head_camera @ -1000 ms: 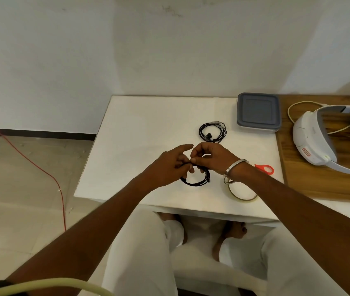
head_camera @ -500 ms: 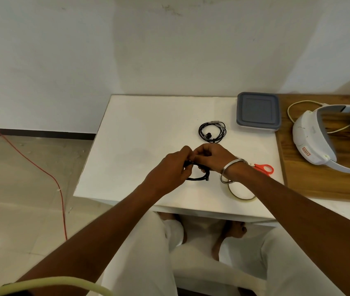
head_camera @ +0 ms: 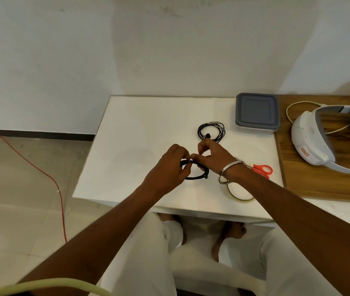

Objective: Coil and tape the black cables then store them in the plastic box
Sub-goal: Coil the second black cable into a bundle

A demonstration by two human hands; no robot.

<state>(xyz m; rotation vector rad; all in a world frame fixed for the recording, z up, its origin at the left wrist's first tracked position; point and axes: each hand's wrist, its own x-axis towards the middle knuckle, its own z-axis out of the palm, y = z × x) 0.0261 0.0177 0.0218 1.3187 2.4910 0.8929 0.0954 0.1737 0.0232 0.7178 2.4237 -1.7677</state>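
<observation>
Since a second ago, both hands have lifted a little and closed in on the black cable coil (head_camera: pixel 199 175). Left hand (head_camera: pixel 169 165) and right hand (head_camera: pixel 214 157) each pinch it, just above the white table (head_camera: pixel 139 133). Another coiled cable (head_camera: pixel 211 130) lies behind them, near the shut plastic box (head_camera: pixel 256 112). Red scissors (head_camera: pixel 262 169) and a tape ring (head_camera: pixel 240 194) sit by the right wrist. A white headset (head_camera: pixel 310 142) rests on the wooden top (head_camera: pixel 319 184). A red wire (head_camera: pixel 31 163) runs across the floor.
</observation>
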